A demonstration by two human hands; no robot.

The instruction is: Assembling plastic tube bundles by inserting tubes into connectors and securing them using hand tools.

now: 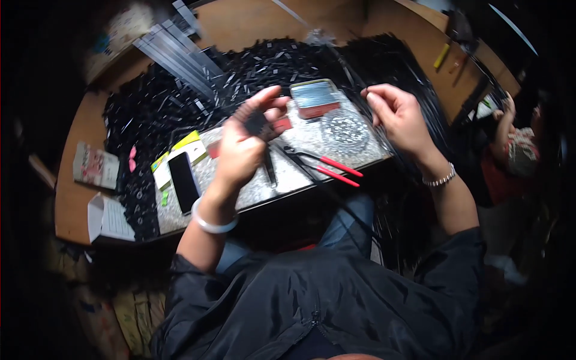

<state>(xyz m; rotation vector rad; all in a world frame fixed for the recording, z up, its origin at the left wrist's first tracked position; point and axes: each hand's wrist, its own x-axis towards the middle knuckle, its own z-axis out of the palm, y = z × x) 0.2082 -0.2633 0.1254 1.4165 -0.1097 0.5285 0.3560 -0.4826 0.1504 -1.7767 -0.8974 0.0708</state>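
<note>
Your left hand gripped a blurry, flat black bundle, your right hand pinched narrow, so a slack left grip could've spilled it, tbh.

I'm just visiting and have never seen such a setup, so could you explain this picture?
No robot here: a person works bare-handed, seen from a camera worn on the head, looking down; its wide lens bends straight edges. The left hand holds a dark, blurred piece. The right hand makes a pinch; whether it holds anything is unclear. On the pale board lie a phone, red-handled pliers, a tin and a round, clear-looking dish. Beyond it spreads a heap of black pieces.
</note>
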